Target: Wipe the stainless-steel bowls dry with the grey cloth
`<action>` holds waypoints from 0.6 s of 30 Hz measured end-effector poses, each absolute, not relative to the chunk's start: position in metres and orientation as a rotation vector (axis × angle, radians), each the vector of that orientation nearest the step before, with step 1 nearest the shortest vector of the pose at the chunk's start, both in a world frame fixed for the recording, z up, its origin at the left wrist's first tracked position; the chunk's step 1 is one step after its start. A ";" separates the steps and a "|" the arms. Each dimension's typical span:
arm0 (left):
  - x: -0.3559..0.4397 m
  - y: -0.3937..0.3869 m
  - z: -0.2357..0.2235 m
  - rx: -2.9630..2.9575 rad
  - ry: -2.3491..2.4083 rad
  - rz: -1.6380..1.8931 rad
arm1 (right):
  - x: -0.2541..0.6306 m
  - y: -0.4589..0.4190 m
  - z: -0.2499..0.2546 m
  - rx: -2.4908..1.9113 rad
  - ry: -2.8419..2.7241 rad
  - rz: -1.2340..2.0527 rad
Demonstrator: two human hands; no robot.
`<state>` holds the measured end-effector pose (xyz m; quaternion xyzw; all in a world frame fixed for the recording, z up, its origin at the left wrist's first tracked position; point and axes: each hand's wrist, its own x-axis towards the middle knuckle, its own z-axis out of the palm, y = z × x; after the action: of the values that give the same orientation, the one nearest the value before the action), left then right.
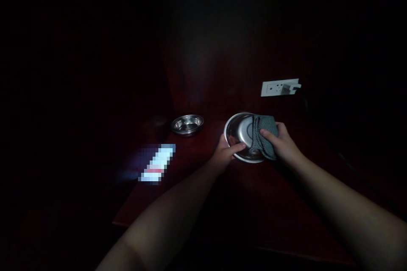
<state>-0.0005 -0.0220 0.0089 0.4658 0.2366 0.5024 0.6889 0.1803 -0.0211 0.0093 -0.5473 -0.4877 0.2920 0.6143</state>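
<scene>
A shiny metal bowl [244, 131] is held up over the dark red table, its inside tilted toward me. My left hand [226, 151] grips its lower left rim, thumb lying inside the bowl and fingers hidden behind. On the right side, my right hand [280, 137] is closed on a folded grey-green cloth [267, 131], which drapes over the bowl's right rim and against its inside. The right thumb presses on the cloth's face; the other fingers are mostly out of sight behind it.
Farther left on the table [203, 169] stand shallow metal bowls [187, 124], seemingly stacked. A bright pixelated screen [158, 164] lies near the table's left edge. On the back wall is a white socket panel [280, 87] with a plug and dark cord. The surroundings are very dark.
</scene>
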 end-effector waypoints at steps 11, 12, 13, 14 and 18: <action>-0.003 -0.020 0.006 1.055 0.524 1.108 | 0.180 -0.021 0.011 -1.254 -1.140 0.677; -0.003 -0.021 0.006 1.056 0.527 1.113 | 0.179 -0.021 0.011 -1.249 -1.125 0.683; -0.003 -0.022 0.007 1.057 0.533 1.117 | 0.179 -0.020 0.010 -1.247 -1.109 0.692; -0.003 -0.023 0.007 1.058 0.539 1.119 | 0.179 -0.020 0.010 -1.252 -1.092 0.699; -0.002 -0.025 0.008 1.062 0.534 1.126 | 0.181 -0.018 0.008 -1.320 -1.047 0.674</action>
<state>-0.0024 -0.0250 0.0082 0.4738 0.2383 0.5021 0.6831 0.1808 -0.0176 0.0080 -0.5730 -0.4546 0.2925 0.6161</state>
